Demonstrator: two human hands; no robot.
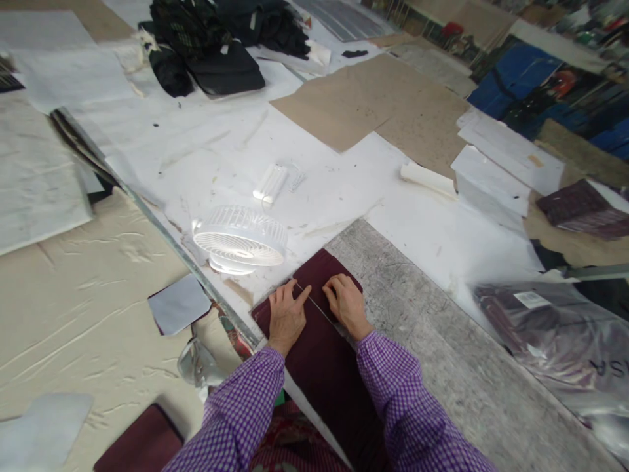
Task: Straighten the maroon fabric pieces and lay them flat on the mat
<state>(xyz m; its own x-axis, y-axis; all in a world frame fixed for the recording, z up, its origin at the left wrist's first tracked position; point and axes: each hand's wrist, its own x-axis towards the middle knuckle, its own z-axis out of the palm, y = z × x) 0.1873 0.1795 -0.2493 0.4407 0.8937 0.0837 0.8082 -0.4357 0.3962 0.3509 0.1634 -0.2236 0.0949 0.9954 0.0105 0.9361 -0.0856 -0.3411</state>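
Note:
A long maroon piece of folded fabric [324, 373] lies in front of me, running back from the table edge. My left hand [287, 314] rests flat on its far left part, thumb and fingers spread, holding nothing. To the right, my right hand [346, 301] has its fingers curled and pinched just above the same fabric. Whatever those fingertips hold, if anything, is too small to make out. Between the two hands, a thin pale line [320, 309] crosses the fabric lengthwise.
A white fan [240, 239] stands just beyond my left hand. Beneath the fabric's right side is a grey scuffed board [417, 314]. Plastic-bagged maroon goods [531, 321] lie at right, black bags [221, 69] at the back. A grey-topped pad [179, 303] sits left.

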